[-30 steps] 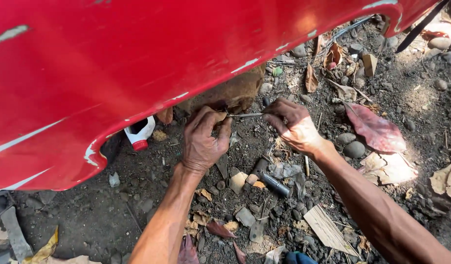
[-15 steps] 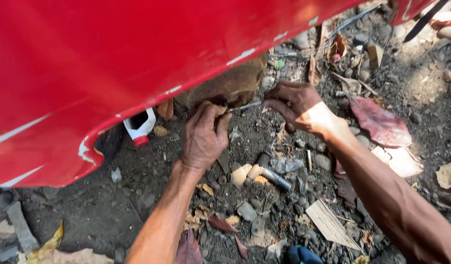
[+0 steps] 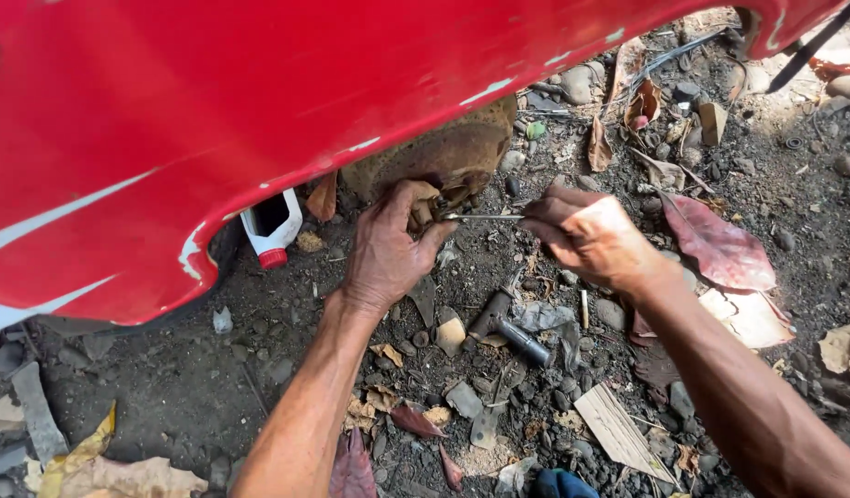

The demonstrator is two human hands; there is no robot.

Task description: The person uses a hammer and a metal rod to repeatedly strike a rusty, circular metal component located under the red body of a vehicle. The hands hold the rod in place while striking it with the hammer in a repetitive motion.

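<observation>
Now, as before, the left hand (image 3: 385, 247) grips the rusty hub (image 3: 443, 157) while the right hand (image 3: 586, 235), at 3 o'clock, pinches a thin metal rod (image 3: 485, 217).

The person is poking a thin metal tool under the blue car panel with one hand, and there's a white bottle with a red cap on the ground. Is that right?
Not quite: the head view shows the car panel is red, not blue. The rest holds: the right hand holds a thin metal tool toward the left hand, and a white bottle with a red cap lies on the ground.

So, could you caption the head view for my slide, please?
Left hand steadies a rusty part under a red panel; right hand holds a thin tool.
</observation>
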